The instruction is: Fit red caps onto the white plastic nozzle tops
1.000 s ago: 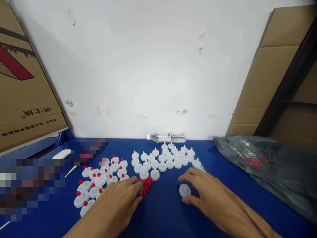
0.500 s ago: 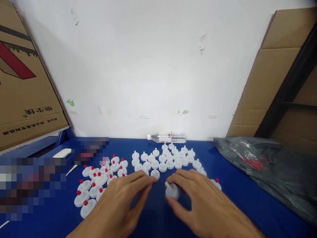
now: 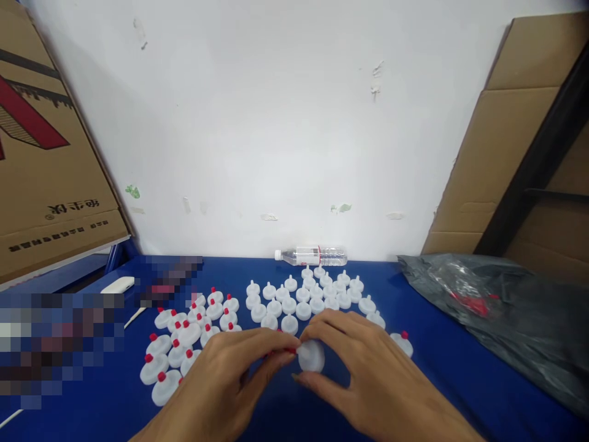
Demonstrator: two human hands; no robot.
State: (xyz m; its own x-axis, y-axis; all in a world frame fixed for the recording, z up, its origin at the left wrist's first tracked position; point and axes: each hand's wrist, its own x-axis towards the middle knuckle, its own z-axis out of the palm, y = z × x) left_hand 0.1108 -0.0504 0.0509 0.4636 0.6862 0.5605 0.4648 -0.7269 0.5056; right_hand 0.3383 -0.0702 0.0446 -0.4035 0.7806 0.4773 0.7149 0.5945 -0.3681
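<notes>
My right hand grips a white plastic nozzle cap between thumb and fingers, its spout side turned left. My left hand is closed in a pinch on a small red tip cap, which meets the spout of the white cap. How far the tip is seated on the spout is hidden by the fingers. Beyond the hands stand several white nozzle caps with bare spouts. To the left of my left hand lie several white nozzle caps with red tips.
A clear water bottle lies along the wall. One red-tipped cap sits right of my right hand. A grey plastic bag with a clear bag of red pieces covers the right side. Cardboard stands left.
Both hands have come together, the right one bringing the white nozzle cap left. The red tip cap now shows in my left fingers, at the spout.
</notes>
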